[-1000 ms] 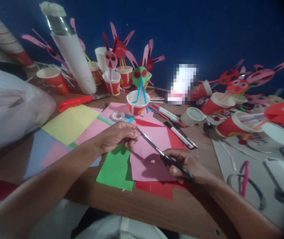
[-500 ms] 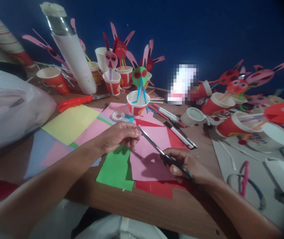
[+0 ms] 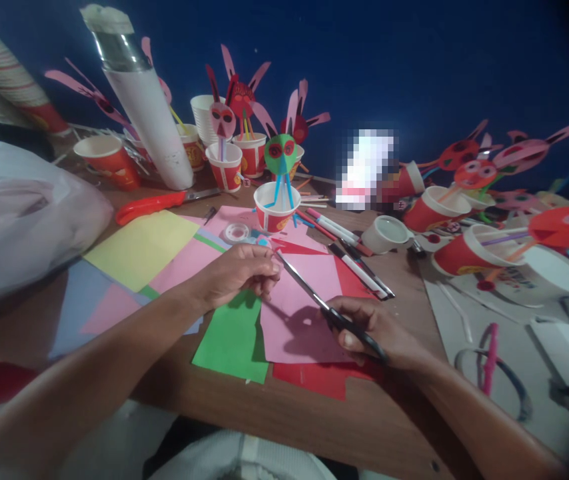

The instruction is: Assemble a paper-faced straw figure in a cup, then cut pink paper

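My right hand [image 3: 372, 333] is closed round the black handles of a pair of scissors [image 3: 314, 298]. The long blades point up and left, to the fingertips of my left hand [image 3: 237, 273]. That hand is pinched shut at the blade tips on something too small to make out. Both hands hover over a pink paper sheet [image 3: 302, 310], with a green sheet [image 3: 232, 340] and a red sheet [image 3: 327, 377] beside and under it.
Coloured paper sheets [image 3: 139, 250] spread to the left. Red paper cups with paper bird faces on straws [image 3: 277, 203] stand behind, with more cups [image 3: 464, 253] lying at the right. Marker pens [image 3: 357, 263], a tape roll [image 3: 237, 232], a red cutter [image 3: 152, 205], a white tube [image 3: 147, 113] and a plastic bag [image 3: 19, 213] surround the work spot.
The scissors and my hands have shifted only slightly; the blades have tipped a little steeper toward my left fingertips.
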{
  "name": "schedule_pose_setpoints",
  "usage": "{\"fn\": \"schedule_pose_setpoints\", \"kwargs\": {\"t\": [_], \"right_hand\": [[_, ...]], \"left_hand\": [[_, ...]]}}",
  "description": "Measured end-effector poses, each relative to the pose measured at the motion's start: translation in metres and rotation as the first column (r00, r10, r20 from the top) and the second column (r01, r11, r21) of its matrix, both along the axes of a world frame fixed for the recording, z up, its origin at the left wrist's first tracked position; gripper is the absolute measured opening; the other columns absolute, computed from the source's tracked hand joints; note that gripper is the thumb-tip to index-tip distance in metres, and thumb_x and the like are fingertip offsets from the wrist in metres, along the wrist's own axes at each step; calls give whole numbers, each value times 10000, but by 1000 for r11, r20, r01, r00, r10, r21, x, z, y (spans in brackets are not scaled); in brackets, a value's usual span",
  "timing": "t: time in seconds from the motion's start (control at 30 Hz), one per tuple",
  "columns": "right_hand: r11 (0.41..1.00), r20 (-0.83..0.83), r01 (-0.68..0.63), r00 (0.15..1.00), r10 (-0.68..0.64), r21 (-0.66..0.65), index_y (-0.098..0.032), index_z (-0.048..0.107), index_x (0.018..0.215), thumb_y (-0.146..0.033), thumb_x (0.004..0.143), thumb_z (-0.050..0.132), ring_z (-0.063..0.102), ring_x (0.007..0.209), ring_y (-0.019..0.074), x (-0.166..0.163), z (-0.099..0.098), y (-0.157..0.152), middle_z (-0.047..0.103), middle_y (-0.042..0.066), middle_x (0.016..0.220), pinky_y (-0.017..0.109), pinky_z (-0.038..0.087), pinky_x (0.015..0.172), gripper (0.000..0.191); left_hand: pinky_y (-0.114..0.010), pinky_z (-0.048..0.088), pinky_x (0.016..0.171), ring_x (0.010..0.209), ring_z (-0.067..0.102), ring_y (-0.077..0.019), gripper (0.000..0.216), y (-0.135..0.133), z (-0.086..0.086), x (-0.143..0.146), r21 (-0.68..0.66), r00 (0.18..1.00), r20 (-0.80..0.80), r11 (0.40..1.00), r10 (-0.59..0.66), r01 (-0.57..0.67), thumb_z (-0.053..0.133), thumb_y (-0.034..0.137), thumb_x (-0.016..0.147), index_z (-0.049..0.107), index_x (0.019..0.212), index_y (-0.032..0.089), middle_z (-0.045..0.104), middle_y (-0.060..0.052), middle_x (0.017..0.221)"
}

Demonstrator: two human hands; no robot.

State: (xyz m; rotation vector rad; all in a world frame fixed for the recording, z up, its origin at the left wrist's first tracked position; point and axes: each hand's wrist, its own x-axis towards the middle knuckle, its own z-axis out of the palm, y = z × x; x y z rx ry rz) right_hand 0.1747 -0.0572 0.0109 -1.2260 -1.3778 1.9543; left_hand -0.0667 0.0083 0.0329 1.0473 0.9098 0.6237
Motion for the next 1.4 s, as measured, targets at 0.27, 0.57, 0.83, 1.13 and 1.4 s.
{"fn": "schedule_pose_setpoints", "kwargs": {"t": [0.27,0.57,0.83,1.13,1.4], "right_hand": [[1000,12,6,1000,-6,-6,-134,613,924,-522,591,776,380,359,37,0,-1,-1,458,-68,521,149,295,337,537],[1000,61,3,998,-3,10,-128,635,958,-493,606,777,370,374,34,2,0,0,447,-67,522,140,286,339,526],[1000,85,-9,996,7,19,-128,637,973,-492,625,764,387,366,38,2,0,-1,460,-62,525,141,291,332,519],[999,81,-24,997,22,26,-136,618,936,-469,643,763,366,374,31,3,-1,-1,428,-76,513,133,274,342,467],[1000,94,-22,995,20,22,-132,635,974,-477,629,767,360,382,39,4,-1,-1,425,-75,516,149,276,345,506]], "left_hand": [[-164,366,421,411,544,-81,116,0,0,0,-3,1000,-31,1000,0,0,602,208,639,569,558,132,556,15,425],[-160,351,404,396,526,-74,130,0,0,1,-20,998,-55,1000,-10,9,603,211,622,561,526,135,553,10,411],[-133,332,375,385,521,-64,125,1,-1,-1,-17,998,-56,1000,-16,15,608,206,623,561,530,137,559,10,408],[-132,329,373,384,520,-64,134,3,-4,-3,-17,997,-63,999,-46,45,603,209,616,553,513,140,544,15,396],[-145,324,370,385,517,-71,128,3,-1,-2,-24,994,-102,999,-31,28,592,200,614,539,513,140,530,16,395]]}}
